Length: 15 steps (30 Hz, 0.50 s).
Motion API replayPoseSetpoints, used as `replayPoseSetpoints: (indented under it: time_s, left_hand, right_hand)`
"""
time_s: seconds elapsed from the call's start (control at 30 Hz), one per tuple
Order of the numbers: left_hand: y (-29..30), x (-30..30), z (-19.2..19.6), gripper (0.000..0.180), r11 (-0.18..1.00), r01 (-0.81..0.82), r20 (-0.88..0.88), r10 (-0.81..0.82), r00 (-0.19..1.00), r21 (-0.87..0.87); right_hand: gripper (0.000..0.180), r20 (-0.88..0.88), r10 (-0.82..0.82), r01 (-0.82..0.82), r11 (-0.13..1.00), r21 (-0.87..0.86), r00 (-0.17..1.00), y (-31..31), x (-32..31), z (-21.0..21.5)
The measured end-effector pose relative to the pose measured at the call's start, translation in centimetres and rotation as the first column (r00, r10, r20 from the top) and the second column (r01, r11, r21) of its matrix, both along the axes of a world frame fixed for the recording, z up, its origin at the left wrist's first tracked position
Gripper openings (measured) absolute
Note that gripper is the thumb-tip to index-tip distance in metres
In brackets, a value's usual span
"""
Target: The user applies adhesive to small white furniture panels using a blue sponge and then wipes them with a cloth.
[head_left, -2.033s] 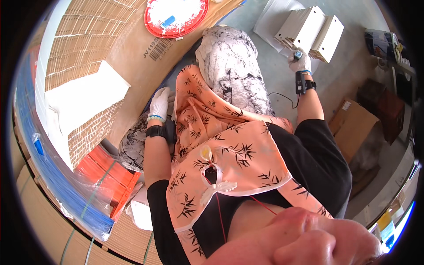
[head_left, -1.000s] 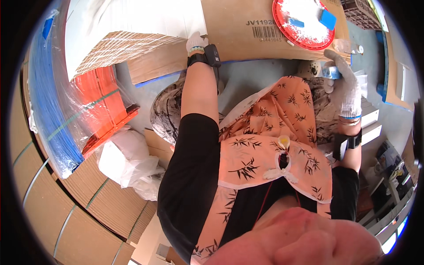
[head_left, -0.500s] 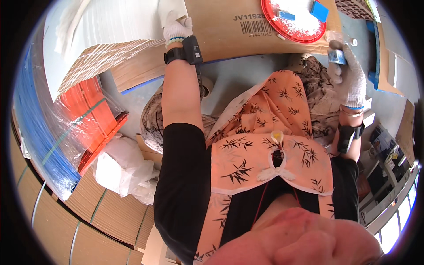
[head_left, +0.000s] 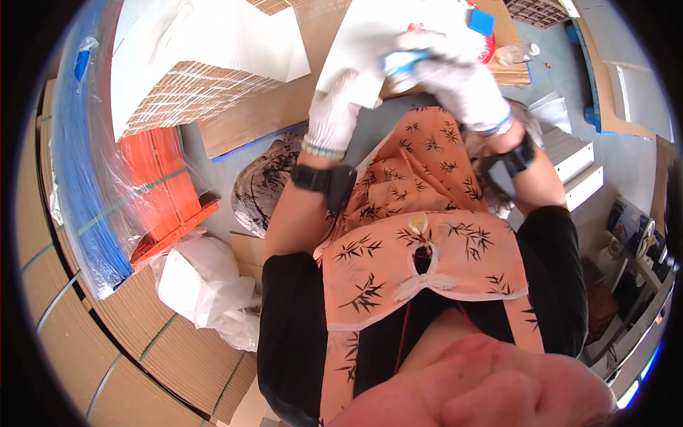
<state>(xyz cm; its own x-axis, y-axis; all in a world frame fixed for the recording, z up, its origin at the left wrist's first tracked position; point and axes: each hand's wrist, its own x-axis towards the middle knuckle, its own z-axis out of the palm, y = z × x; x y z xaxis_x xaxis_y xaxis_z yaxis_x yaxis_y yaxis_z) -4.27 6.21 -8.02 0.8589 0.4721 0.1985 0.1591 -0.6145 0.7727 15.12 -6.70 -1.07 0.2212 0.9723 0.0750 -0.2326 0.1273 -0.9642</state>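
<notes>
Overhead, the left hand [head_left: 334,117] is pinching a thin, floppy white sheet [head_left: 377,35] by its edge; the right hand [head_left: 459,82] is gripping a small blue tool [head_left: 404,62].

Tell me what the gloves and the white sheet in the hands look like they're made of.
The gloves on the left hand and right hand look like white knitted cotton, matte with ribbed cuffs. The white sheet looks like thin paper or card, flat and matte, though blur leaves that open.
</notes>
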Motion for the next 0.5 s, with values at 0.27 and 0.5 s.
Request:
replayPoseSetpoints:
  time_s: [0.27,0.5]
  left_hand:
    - [-3.8,-9.2,0.6,0.033,0.558,-0.15,0.096,0.387,0.917,-0.816]
    - [-6.4,-10.4,0.4,0.045,0.431,-0.113,0.146,0.523,0.84,-0.895]
  right_hand:
    - [0.026,-0.282,-0.188,0.247,0.95,0.191,0.941,5.2,3.4,2.0]
    - [0.029,-0.574,-0.294,0.474,0.86,0.19,0.764,4.8,4.7,2.9]
